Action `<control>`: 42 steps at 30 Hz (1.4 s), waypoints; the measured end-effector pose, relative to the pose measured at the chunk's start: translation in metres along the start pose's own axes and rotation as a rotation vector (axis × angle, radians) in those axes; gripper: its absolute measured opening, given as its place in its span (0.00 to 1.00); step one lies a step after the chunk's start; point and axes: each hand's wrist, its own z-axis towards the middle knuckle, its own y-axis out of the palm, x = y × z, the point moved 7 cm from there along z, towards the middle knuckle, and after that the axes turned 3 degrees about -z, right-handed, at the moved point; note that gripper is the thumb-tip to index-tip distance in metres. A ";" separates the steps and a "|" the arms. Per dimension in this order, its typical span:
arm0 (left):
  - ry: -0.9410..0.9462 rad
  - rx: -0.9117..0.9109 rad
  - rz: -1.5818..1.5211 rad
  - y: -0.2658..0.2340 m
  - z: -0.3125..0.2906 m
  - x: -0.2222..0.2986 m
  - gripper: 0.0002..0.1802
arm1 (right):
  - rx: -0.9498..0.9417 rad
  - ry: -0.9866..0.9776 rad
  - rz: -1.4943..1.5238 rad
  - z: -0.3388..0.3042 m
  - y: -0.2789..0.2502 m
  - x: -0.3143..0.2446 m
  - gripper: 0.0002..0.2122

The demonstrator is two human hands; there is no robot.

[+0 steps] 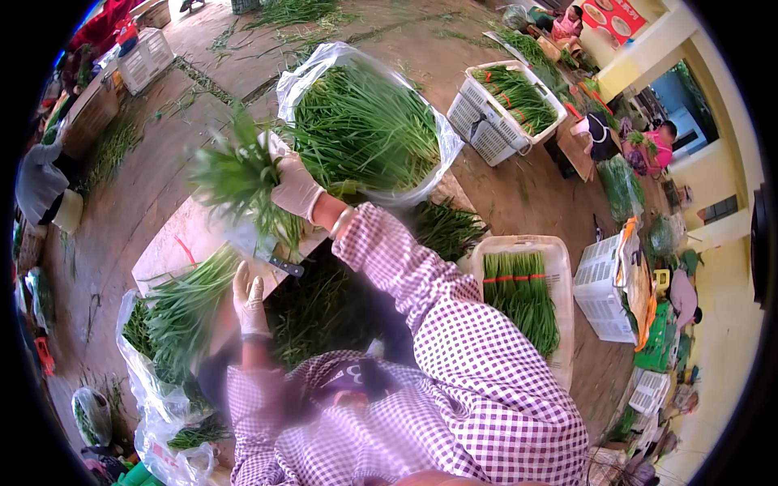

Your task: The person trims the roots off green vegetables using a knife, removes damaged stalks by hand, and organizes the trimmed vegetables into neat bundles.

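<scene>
My right hand (293,180), in a pale glove, is closed around a bunch of green chives (235,166). The leaf ends are blurred, and the bunch hangs above a pale board (166,247). My left hand (250,301), gloved too, has its fingers stretched up and apart beside a pile of chives (190,296) at the board's near edge. Between the hands lies a knife (286,266) with a dark handle, its blade partly hidden by leaves. A thin red strip (185,248) rests on the board.
Beyond my right hand stands a large clear bag of chives (365,121). Banded bundles fill a white crate (486,121) and a pale tray (565,300). Another plastic bag (150,397) sits at lower left. Other people (658,148) sit at far right; one (44,182) sits left.
</scene>
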 end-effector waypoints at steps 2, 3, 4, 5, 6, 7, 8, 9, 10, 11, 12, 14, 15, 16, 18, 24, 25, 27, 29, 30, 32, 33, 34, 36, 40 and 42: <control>0.018 0.007 0.014 -0.015 -0.005 -0.002 0.29 | 0.083 -0.091 0.037 -0.005 -0.007 -0.047 0.09; 0.025 0.014 0.025 -0.022 -0.008 -0.004 0.28 | 0.014 -0.021 0.016 -0.009 0.001 -0.029 0.10; 0.018 -0.009 0.001 -0.010 -0.006 -0.008 0.28 | -0.040 0.046 -0.043 -0.014 -0.008 -0.012 0.11; 0.008 -0.018 -0.014 -0.005 -0.007 -0.011 0.27 | -0.010 0.036 -0.147 -0.013 -0.015 -0.013 0.11; -0.008 -0.031 -0.031 0.000 -0.008 -0.015 0.27 | 0.023 0.028 -0.252 -0.012 -0.020 -0.015 0.11; -0.024 -0.041 -0.045 0.005 -0.009 -0.019 0.26 | 0.083 -0.029 -0.281 -0.016 -0.024 -0.015 0.11; -0.045 -0.030 -0.047 -0.004 -0.015 -0.022 0.26 | 0.108 0.049 -0.095 -0.022 -0.025 -0.044 0.10; -0.065 -0.019 -0.059 -0.011 -0.019 -0.027 0.26 | 0.079 0.103 -0.008 -0.025 -0.018 -0.055 0.10; -0.092 -0.033 -0.082 -0.008 -0.021 -0.031 0.25 | 0.072 0.162 0.056 -0.032 -0.023 -0.063 0.09; -0.121 -0.043 -0.113 -0.007 -0.020 -0.035 0.25 | 0.051 0.166 0.093 -0.037 -0.025 -0.070 0.09; -0.165 -0.046 -0.157 -0.007 -0.021 -0.039 0.25 | 0.118 0.195 0.246 -0.048 -0.027 -0.079 0.08; -0.271 -0.026 -0.283 -0.025 -0.019 -0.044 0.25 | 0.141 0.261 0.446 -0.059 -0.042 -0.154 0.09; -0.321 -0.030 -0.341 -0.027 -0.016 -0.044 0.25 | 0.204 0.130 0.398 -0.064 -0.058 -0.188 0.10; -0.357 -0.037 -0.391 -0.027 -0.015 -0.044 0.26 | 0.265 0.003 0.344 -0.073 -0.071 -0.212 0.10; -0.366 -0.038 -0.430 -0.035 -0.024 -0.034 0.25 | 0.362 -0.056 0.118 -0.086 -0.083 -0.198 0.08; -0.312 -0.090 -0.579 -0.029 -0.093 -0.003 0.23 | 0.682 0.724 0.889 -0.126 -0.129 -0.114 0.09; -0.300 -0.131 -0.607 -0.021 -0.104 0.005 0.23 | 0.673 0.671 0.903 -0.130 -0.133 -0.088 0.10; -0.190 -0.245 -0.531 -0.006 -0.125 0.018 0.22 | 0.646 0.691 0.912 -0.144 -0.124 -0.054 0.09; 0.738 -0.232 0.929 0.020 -0.151 0.078 0.22 | 0.609 0.710 0.777 -0.158 -0.133 -0.041 0.04; 0.617 -0.261 0.848 0.014 -0.149 0.068 0.21 | 0.585 0.713 0.711 -0.164 -0.144 -0.035 0.03; 0.379 -0.273 0.681 -0.005 -0.151 0.047 0.19 | 0.493 0.729 0.598 -0.174 -0.149 -0.027 0.07; 0.486 -0.274 1.105 0.027 -0.162 0.063 0.19 | 0.452 0.746 0.530 -0.185 -0.156 -0.019 0.10; 0.558 -0.236 1.484 0.026 -0.168 0.084 0.20 | 0.458 0.811 0.659 -0.183 -0.142 -0.017 0.08; 0.715 -0.174 2.037 0.022 -0.161 0.068 0.21 | 0.593 1.046 0.995 -0.185 -0.128 -0.002 0.06; 0.430 -0.358 1.157 0.012 -0.141 0.020 0.24 | 0.570 0.915 0.992 -0.179 -0.138 0.000 0.08; 0.112 -0.401 0.045 0.022 -0.141 0.032 0.26 | 0.598 0.765 1.031 -0.173 -0.141 0.008 0.08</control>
